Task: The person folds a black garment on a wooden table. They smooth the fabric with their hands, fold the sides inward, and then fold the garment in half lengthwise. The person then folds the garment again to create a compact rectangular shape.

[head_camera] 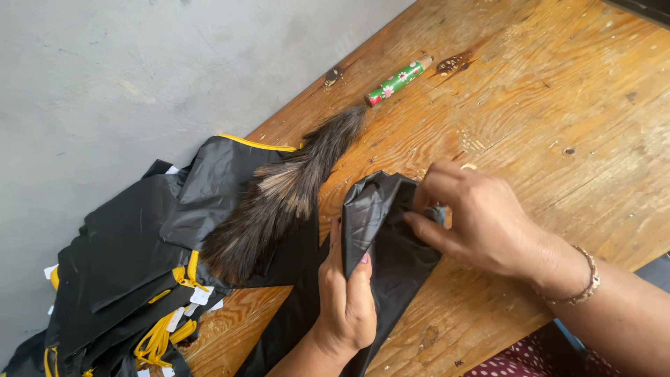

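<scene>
Both hands (pixel 412 258) around black fabric (pixel 391 244)

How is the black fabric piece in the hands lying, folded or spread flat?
Folded: the black fabric piece is bunched double between the left hand and right hand.

A single head-worn camera is looking steeply down, close over the wooden table (pixel 530 105). It is facing toward the grey wall (pixel 139 77) along the table's far edge.
</scene>
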